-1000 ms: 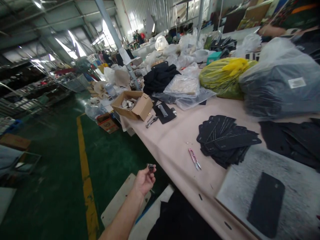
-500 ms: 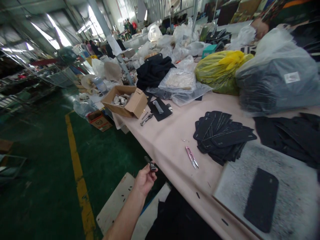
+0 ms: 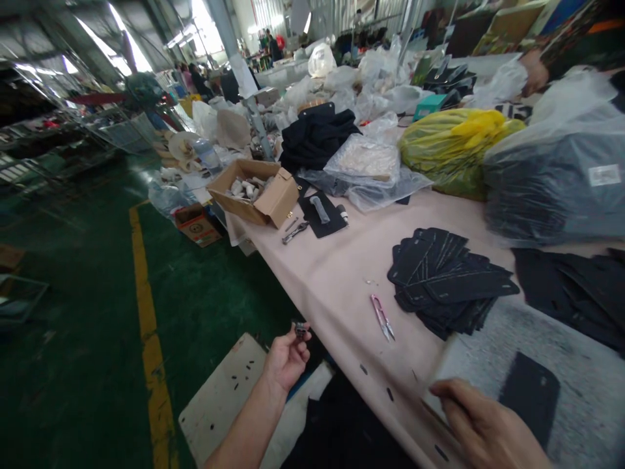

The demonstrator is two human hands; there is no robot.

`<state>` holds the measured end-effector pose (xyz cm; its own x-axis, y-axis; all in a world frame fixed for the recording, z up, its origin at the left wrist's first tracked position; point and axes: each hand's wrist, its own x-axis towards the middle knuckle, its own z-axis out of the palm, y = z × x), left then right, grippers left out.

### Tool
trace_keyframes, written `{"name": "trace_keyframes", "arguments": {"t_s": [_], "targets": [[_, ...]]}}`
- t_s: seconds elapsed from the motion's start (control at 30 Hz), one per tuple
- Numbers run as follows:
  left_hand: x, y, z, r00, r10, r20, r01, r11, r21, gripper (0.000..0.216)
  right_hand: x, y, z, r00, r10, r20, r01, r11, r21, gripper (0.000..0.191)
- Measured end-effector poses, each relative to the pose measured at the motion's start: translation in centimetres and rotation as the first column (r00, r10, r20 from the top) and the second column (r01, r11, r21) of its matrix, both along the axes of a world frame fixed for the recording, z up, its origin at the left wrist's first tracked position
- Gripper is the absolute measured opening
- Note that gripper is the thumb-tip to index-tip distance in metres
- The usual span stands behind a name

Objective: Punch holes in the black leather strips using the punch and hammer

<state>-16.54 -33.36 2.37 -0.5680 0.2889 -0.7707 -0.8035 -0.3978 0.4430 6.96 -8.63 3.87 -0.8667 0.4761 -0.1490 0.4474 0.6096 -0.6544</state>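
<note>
My left hand [image 3: 286,358] is out past the table's near edge, its fingers closed on a small dark metal tool [image 3: 301,331] whose end shows two round openings. The rest of that tool is hidden or seen end-on. Low at the right, my right hand [image 3: 488,426] is over the edge of a grey, speckled board [image 3: 581,332], slightly blurred, with its fingers extended and nothing visible in them. Beyond it a black rounded fabric piece [image 3: 532,391] lies on the board, partly covered by the hand. Pink-handled thread snips [image 3: 381,317] rest on the table between my hands.
A fanned pile of black pieces [image 3: 449,277] lies behind the board, with more black pieces [image 3: 576,286] to its right. Farther back are a yellow bag [image 3: 454,150], a large clear bag [image 3: 556,182] and an open cardboard box [image 3: 254,192]. Small dark slips dot a pale stool [image 3: 224,391].
My right hand has come into view at the lower right. The tool in my left hand has turned, so its long dark part no longer shows. The view has shifted slightly left.
</note>
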Motion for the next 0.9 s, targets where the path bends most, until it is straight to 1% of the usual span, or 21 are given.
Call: {"name": "trace_keyframes", "arguments": {"t_s": [0.03, 0.1, 0.17, 0.23, 0.3, 0.37, 0.4, 0.43, 0.47, 0.5, 0.53, 0.57, 0.6, 0.63, 0.67, 0.7, 0.73, 0.77, 0.8, 0.83, 0.9], "targets": [[0.0, -0.1, 0.0, 1.000, 0.000, -0.001, 0.000, 1.000, 0.001, 0.014, -1.8, -0.3, 0.7, 1.000, 0.003, 0.002, -0.003, 1.000, 0.001, 0.022], [-0.1, -0.4, 0.1, 1.000, 0.008, -0.009, -0.008, 1.000, -0.007, 0.014, -4.6, -1.1, 1.7, 1.000, -0.006, 0.014, 0.005, 0.998, 0.065, 0.025], [-0.3, -0.6, 0.0, 1.000, 0.015, -0.017, -0.015, 1.000, -0.027, 0.016, -6.3, -2.1, 1.9, 1.000, 0.002, 0.028, -0.007, 0.987, 0.163, 0.025], [-0.6, -0.7, -0.3, 1.000, 0.017, -0.025, -0.018, 0.999, -0.045, 0.019, -6.7, -3.5, 1.0, 0.999, 0.024, 0.026, -0.030, 0.968, 0.248, 0.028], [-0.9, -0.8, -0.4, 0.999, 0.017, -0.037, -0.019, 0.998, -0.061, 0.021, -6.4, -5.6, -0.6, 0.999, 0.053, 0.005, -0.053, 0.966, 0.251, 0.032], [-1.0, -0.8, -0.4, 0.999, 0.008, -0.047, -0.011, 0.998, -0.068, 0.019, -5.9, -8.2, -2.1, 0.996, 0.083, -0.026, -0.078, 0.986, 0.150, 0.035], [-1.0, -0.8, -0.4, 0.999, -0.002, -0.049, -0.001, 0.998, -0.066, 0.018, -5.7, -9.5, -2.5, 0.992, 0.116, -0.050, -0.113, 0.992, 0.058, 0.035], [-1.0, -0.8, -0.2, 0.999, -0.016, -0.050, 0.012, 0.998, -0.062, 0.017, -5.6, -10.7, -2.6, 0.983, 0.164, -0.080, -0.168, 0.984, -0.053, 0.034], [-1.0, -0.8, 0.0, 0.998, -0.028, -0.054, 0.024, 0.998, -0.060, 0.016, -5.6, -11.7, -2.3, 0.966, 0.225, -0.125, -0.245, 0.954, -0.171, 0.033], [-0.9, -0.8, 0.2, 0.997, -0.035, -0.065, 0.031, 0.998, -0.062, 0.015, -5.7, -12.5, -1.8, 0.939, 0.290, -0.183, -0.332, 0.901, -0.278, 0.031], [-0.8, -0.8, 0.4, 0.995, -0.040, -0.088, 0.034, 0.997, -0.067, 0.014, -5.9, -13.0, -1.1, 0.907, 0.343, -0.244, -0.412, 0.841, -0.350, 0.029], [-0.7, -0.7, 0.7, 0.992, -0.046, -0.120, 0.038, 0.996, -0.076, 0.014, -6.2, -13.2, -0.4, 0.884, 0.370, -0.284, -0.458, 0.806, -0.375, 0.028], [-0.6, -0.7, 0.9, 0.986, -0.053, -0.160, 0.039, 0.995, -0.087, 0.014, -6.6, -13.2, 0.2, 0.881, 0.373, -0.290, -0.461, 0.815, -0.351, 0.028], [-0.5, -0.6, 1.1, 0.976, -0.065, -0.206, 0.044, 0.994, -0.102, 0.015, -6.9, -13.0, 0.6, 0.897, 0.360, -0.256, -0.426, 0.860, -0.282, 0.031], [-0.4, -0.5, 1.3, 0.966, -0.088, -0.241, 0.061, 0.991, -0.120, 0.015, -7.2, -12.6, 0.6, 0.920, 0.342, -0.192, -0.376, 0.909, -0.182, 0.036], [-0.4, -0.3, 1.4, 0.955, -0.107, -0.276, 0.068, 0.987, -0.148, 0.017, -7.3, -12.0, 0.4, 0.938, 0.326, -0.114, -0.335, 0.939, -0.072, 0.041], [-0.4, -0.1, 1.5, 0.942, -0.130, -0.309, 0.080, 0.982, -0.171, 0.019, -7.2, -11.3, 0.0, 0.947, 0.318, -0.036, -0.317, 0.948, 0.027, 0.045], [-0.4, 0.1, 1.5, 0.929, -0.151, -0.338, 0.088, 0.977, -0.194, 0.023, -6.8, -10.6, -0.4, 0.946, 0.321, 0.032, -0.323, 0.941, 0.101, 0.048], [-0.4, 0.4, 1.5, 0.917, -0.170, -0.361, 0.097, 0.972, -0.213, 0.026, -6.0, -9.8, -0.9, 0.941, 0.329, 0.084, -0.338, 0.930, 0.145, 0.048], [-0.5, 0.7, 1.5, 0.905, -0.200, -0.376, 0.117, 0.966, -0.232, 0.028, -4.8, -9.1, -1.2, 0.938, 0.325, 0.119, -0.342, 0.925, 0.168, 0.046], [-0.5, 1.5, 1.4, 0.884, -0.256, -0.391, 0.160, 0.952, -0.262, 0.029, -1.5, -7.7, -1.2, 0.954, 0.252, 0.165, -0.280, 0.943, 0.180, 0.040]]}}
